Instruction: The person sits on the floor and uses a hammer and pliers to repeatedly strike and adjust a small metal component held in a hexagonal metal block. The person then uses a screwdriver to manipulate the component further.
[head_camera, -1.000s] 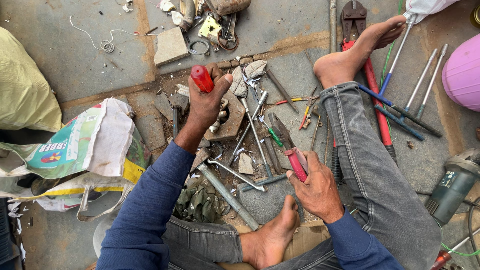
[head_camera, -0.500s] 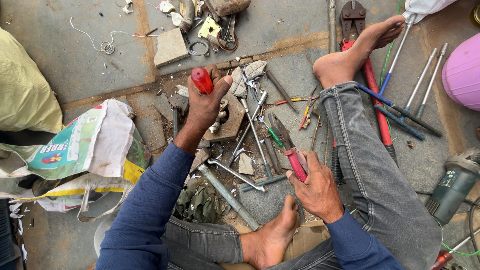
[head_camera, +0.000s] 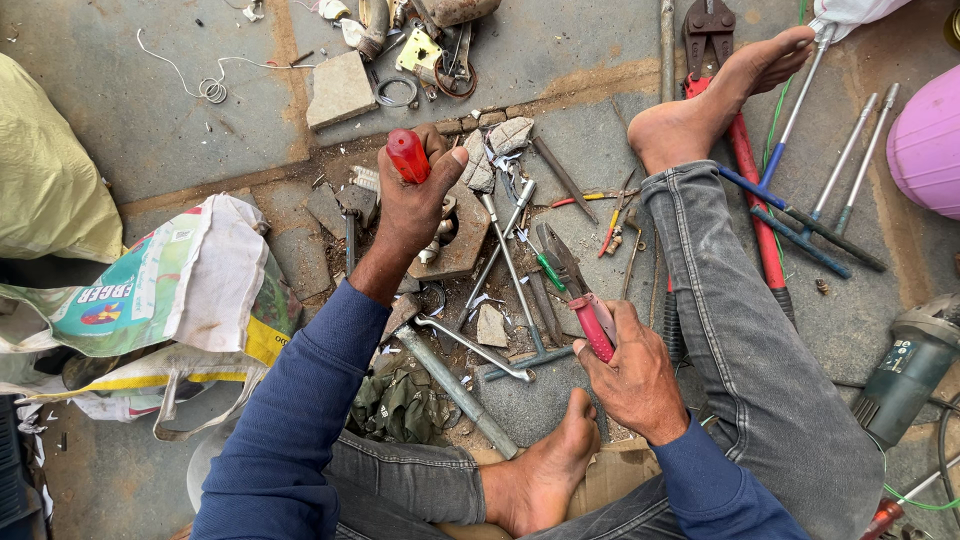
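Left hand (head_camera: 415, 205) has its fingers wrapped round a red screwdriver handle (head_camera: 408, 155), above the flat stone (head_camera: 462, 243); right hand (head_camera: 632, 372) grips red-handled pliers (head_camera: 578, 295), just right of that stone, on the floor (head_camera: 150, 120)

Red screwdriver handle (head_camera: 408, 155), red-handled pliers (head_camera: 583, 300), navy sleeves (head_camera: 300, 420), grey jeans (head_camera: 760, 350)

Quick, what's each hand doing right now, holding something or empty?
Left hand: closed around a red-handled tool, likely a screwdriver.
Right hand: closed on the red-handled pliers.
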